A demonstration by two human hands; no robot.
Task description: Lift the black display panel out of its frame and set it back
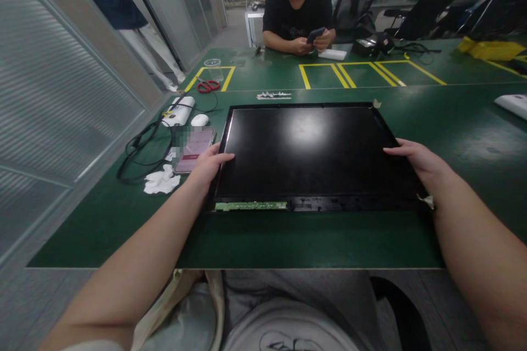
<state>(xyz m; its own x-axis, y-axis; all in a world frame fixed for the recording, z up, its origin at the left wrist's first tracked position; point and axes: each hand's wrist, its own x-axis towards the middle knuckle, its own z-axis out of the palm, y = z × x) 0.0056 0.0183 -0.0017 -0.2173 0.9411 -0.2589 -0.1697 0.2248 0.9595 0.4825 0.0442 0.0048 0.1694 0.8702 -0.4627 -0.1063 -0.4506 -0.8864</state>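
Note:
A black flat display panel (pixel 304 159) faces up in front of me, between both hands. Along its lower left edge runs a narrow green circuit board (pixel 251 206). My left hand (pixel 211 163) grips the panel's left edge, thumb on top and fingers hidden beneath. On the right edge my right hand (pixel 420 159) holds it the same way. Bits of pale tape stick to the upper right corner (pixel 376 104) and the lower right corner (pixel 428 201). Whether the panel rests on the table or is slightly raised, I cannot tell.
On the green table (pixel 313 241), left of the panel, are a phone (pixel 193 151), crumpled tissue (pixel 162 180), a white earbud case (pixel 200 120), black cable (pixel 142 145) and red-handled scissors (pixel 208 86). Small screws or parts (pixel 274 95) lie beyond the panel. Opposite sits a person (pixel 298 16) holding a phone.

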